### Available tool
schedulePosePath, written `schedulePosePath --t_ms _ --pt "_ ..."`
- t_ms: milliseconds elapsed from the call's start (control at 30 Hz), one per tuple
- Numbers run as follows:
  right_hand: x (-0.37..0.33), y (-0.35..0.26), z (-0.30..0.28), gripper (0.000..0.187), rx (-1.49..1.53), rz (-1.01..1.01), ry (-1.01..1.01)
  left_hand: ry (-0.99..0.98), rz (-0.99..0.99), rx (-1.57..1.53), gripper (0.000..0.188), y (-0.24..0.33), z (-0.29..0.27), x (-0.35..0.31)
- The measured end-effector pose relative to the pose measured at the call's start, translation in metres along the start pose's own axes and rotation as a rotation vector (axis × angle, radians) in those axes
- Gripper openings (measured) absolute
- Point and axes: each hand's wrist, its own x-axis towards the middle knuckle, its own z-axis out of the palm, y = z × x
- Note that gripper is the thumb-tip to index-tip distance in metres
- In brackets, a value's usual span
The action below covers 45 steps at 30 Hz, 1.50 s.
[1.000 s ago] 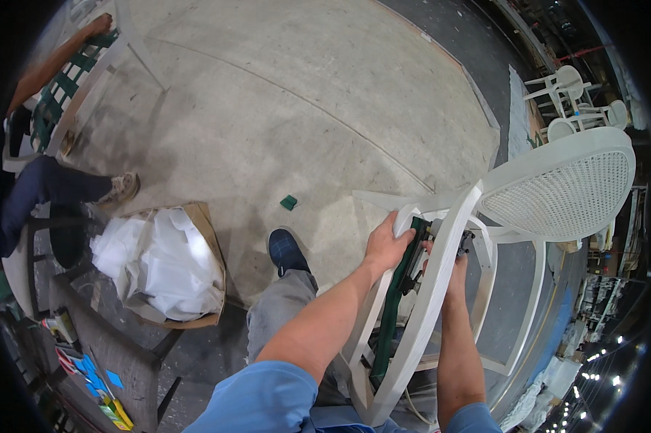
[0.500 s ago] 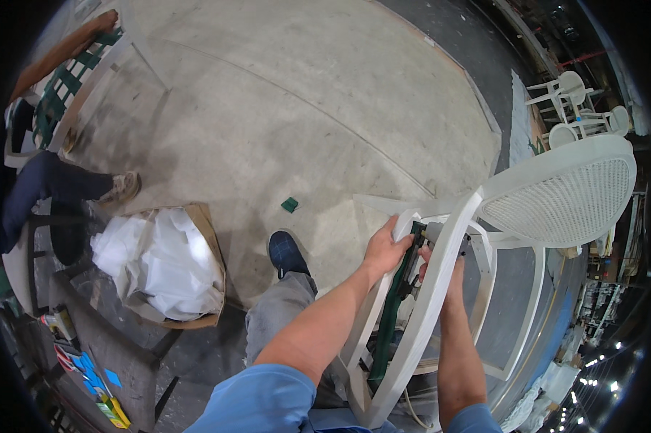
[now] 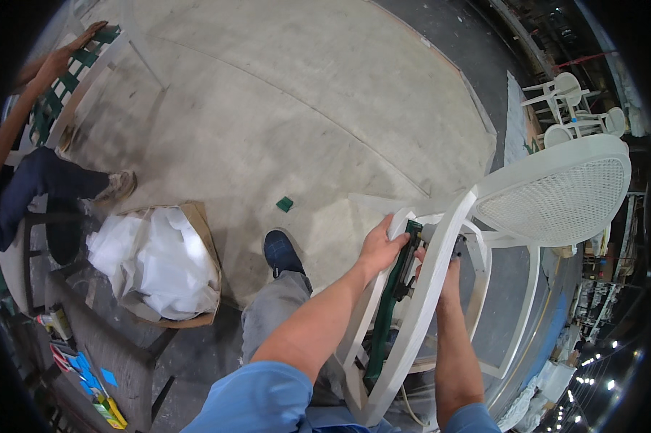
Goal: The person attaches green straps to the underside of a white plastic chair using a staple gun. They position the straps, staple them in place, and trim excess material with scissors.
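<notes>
A white wooden chair [image 3: 428, 307] with a round cane back [image 3: 553, 190] lies tilted in front of me. Along the inside of its seat frame runs a green webbing strap [image 3: 380, 335]. My left hand [image 3: 383, 247] is closed around the frame's far left rail, its thumb at the strap's upper end. Inside the frame, my right hand [image 3: 449, 278] grips what looks like a staple gun [image 3: 406, 273], its dark nose lying along the strap. The white rail in front hides part of the right hand and of the tool. A thin hose [image 3: 410, 405] hangs below.
A carton [image 3: 208, 249] of white plastic sheeting stands left of my leg. Left of it, a dark chair [image 3: 112, 346] carries a glue-gun-like tool and blue pieces. A green scrap [image 3: 285, 204] lies on the floor. At upper left, a co-worker's hands touch green webbing [image 3: 69, 81]. White chairs [image 3: 567, 94] stand far right.
The co-worker's hand has flattened out over the webbing, and a second arm shows beside it. My hands keep their places on the chair and tool; the whole view shifts slightly.
</notes>
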Motion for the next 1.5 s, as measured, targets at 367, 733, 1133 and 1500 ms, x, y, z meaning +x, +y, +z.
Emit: schedulePosePath --t_ms 367,733,1133,1500 --pt "0.004 0.006 -0.021 0.028 -0.151 0.038 0.024 -0.035 -0.116 0.058 0.076 0.019 -0.001 -0.007" --pt "-0.09 -0.034 -0.097 0.023 0.25 0.117 0.028 0.026 -0.05 0.436 0.074 0.019 0.013 -0.016" --pt "-0.222 -0.042 -0.193 0.025 0.619 -0.093 0.087 0.251 0.36 0.079 0.038 0.174 -0.007 -0.137" --pt "-0.24 0.049 -0.176 0.084 1.251 -0.006 -0.678 -0.67 -0.534 -0.346 0.046 0.172 0.093 -0.368"
